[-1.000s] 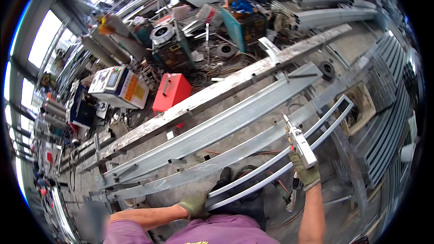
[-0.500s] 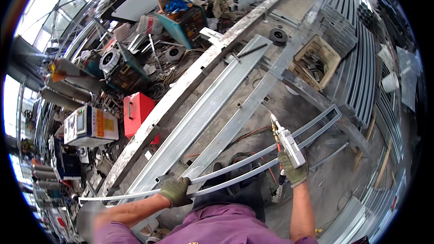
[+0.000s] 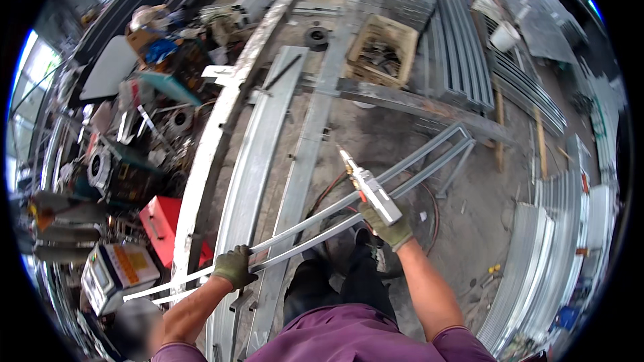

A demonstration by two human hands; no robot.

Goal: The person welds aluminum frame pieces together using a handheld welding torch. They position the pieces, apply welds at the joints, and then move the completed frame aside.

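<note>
My left hand [image 3: 235,267], in an olive-green glove, is closed around a long, narrow metal frame [image 3: 416,181] of two parallel rails joined at the far right end. The frame slants from the lower left up to the right in front of my legs. In my gloved right hand [image 3: 389,226] is a white and grey welding gun [image 3: 373,194], its thin nozzle pointing up and left, away from me. The gun lies across the frame's rails in this view; whether it touches them I cannot tell. My fingers around its grip are partly hidden.
Long flat steel channels [image 3: 258,141] and a white-stained beam [image 3: 213,134] lie to the left. A red box [image 3: 164,224] stands beyond them. Ahead are a scrap-filled crate [image 3: 402,30] and a cross beam [image 3: 429,110]. Metal profiles [image 3: 516,261] are stacked at right; hoses trail on the floor.
The whole view has swung to the right, so the surroundings shift left. Both hands keep their hold on the frame and the welding gun, and the frame slants more steeply in view.
</note>
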